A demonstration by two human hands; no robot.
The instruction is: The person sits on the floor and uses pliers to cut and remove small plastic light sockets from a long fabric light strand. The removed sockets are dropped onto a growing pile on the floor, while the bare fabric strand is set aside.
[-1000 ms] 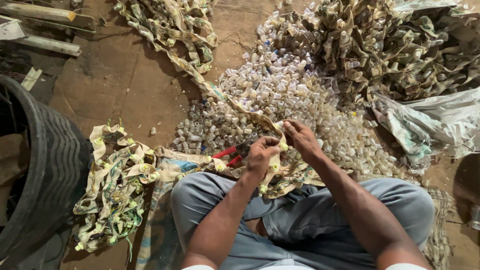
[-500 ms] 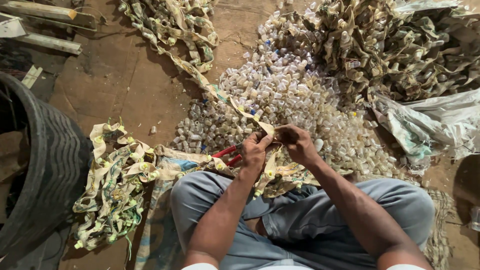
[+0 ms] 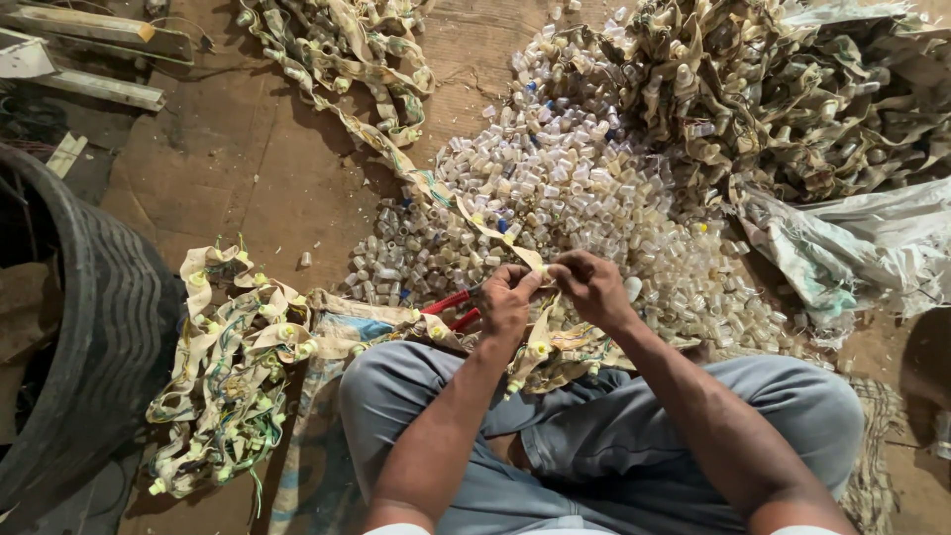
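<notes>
I sit cross-legged on the floor in grey trousers. My left hand (image 3: 509,300) grips red-handled cutters (image 3: 451,307) and pinches a long dirty cloth strip (image 3: 485,230) studded with small plastic caps. My right hand (image 3: 592,286) holds the same strip just to the right, fingers closed on it. The strip runs from my lap up to the far left. Right beyond my hands lies a big heap of loose clear plastic caps (image 3: 575,188).
A pile of stripped strips (image 3: 233,357) lies at my left knee. More tangled strips (image 3: 792,89) fill the far right, beside a crumpled sack (image 3: 862,248). A black tyre (image 3: 94,337) stands at the left edge. Wooden slats (image 3: 94,35) lie at the far left.
Both hands have come closer together on the strip, the right one moving left and down toward the left hand. The strip has shifted slightly.
</notes>
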